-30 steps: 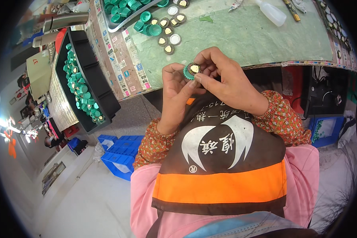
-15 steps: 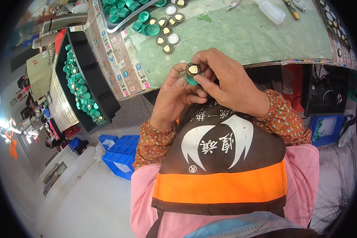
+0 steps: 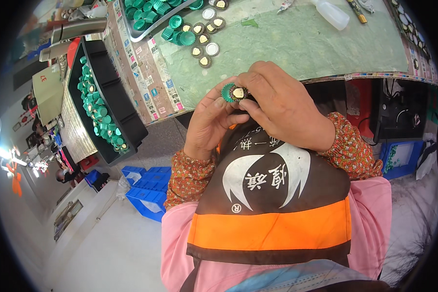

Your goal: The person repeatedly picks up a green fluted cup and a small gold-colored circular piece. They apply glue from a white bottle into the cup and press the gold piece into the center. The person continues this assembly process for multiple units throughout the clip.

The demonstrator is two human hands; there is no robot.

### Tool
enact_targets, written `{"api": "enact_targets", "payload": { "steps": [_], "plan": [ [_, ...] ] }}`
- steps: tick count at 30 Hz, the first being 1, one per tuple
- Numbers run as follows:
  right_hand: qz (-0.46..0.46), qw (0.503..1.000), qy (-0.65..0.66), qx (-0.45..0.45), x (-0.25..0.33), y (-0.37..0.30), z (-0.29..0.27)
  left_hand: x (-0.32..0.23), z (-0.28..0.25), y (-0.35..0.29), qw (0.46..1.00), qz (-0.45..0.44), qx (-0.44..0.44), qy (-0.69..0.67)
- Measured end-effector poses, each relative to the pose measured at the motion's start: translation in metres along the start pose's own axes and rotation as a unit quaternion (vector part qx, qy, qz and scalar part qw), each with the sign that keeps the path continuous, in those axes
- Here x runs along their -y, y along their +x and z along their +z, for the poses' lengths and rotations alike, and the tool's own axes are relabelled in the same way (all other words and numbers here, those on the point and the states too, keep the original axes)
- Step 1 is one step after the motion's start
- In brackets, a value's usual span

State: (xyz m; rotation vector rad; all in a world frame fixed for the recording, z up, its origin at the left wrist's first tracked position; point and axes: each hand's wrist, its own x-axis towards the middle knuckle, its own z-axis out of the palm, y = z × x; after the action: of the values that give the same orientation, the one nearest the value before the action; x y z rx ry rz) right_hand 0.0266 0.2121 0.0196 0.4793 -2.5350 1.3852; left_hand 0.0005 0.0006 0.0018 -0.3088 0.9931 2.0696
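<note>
Above my lap, at the table's near edge, my two hands are brought together. A small green fluted cup (image 3: pixel 226 92) is pinched in the fingers of my left hand (image 3: pixel 205 119), its hollow partly showing. Against its right side sits a dark fluted round piece (image 3: pixel 238 93) with a cream-coloured shape on its face. The fingers of my right hand (image 3: pixel 289 107) close on this dark piece. Whether its edge lies inside the cup, I cannot tell. Several similar dark pieces (image 3: pixel 205 62) lie on the green table covering, beside a few loose green cups (image 3: pixel 187 38).
A metal tray (image 3: pixel 140 35) heaped with green cups stands at the far left of the table (image 3: pixel 297 48). Left of the table is a black bin (image 3: pixel 126 121) of green pieces. A white squeeze bottle (image 3: pixel 333 14) lies at the back. Blue crates (image 3: pixel 148 187) stand on the floor.
The green cup has shifted from below the dark piece to its left, and its hollow has come into view. My right hand has turned slightly; both hands stay together.
</note>
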Motion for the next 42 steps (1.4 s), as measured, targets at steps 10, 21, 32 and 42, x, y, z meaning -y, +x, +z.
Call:
{"api": "enact_targets", "payload": {
  "steps": [10, 21, 32, 42],
  "plan": [
    [-0.01, 0.999, -0.037, 0.02, 0.003, 0.0, 0.002, 0.006, -0.001, -0.002, 1.0, 0.0, 0.011, 0.028],
    [-0.016, 0.999, -0.018, 0.02, 0.002, -0.001, 0.002, 0.009, -0.002, -0.003, 0.999, -0.005, 0.003, 0.048],
    [-0.048, 0.999, 0.011, -0.003, -0.008, -0.004, 0.011, 0.004, 0.024, -0.01, 0.963, 0.065, -0.045, 0.259],
    [0.165, 0.957, 0.226, 0.072, -0.017, -0.009, 0.007, 0.007, 0.022, -0.003, 0.961, 0.078, -0.072, 0.256]
  ]
}}
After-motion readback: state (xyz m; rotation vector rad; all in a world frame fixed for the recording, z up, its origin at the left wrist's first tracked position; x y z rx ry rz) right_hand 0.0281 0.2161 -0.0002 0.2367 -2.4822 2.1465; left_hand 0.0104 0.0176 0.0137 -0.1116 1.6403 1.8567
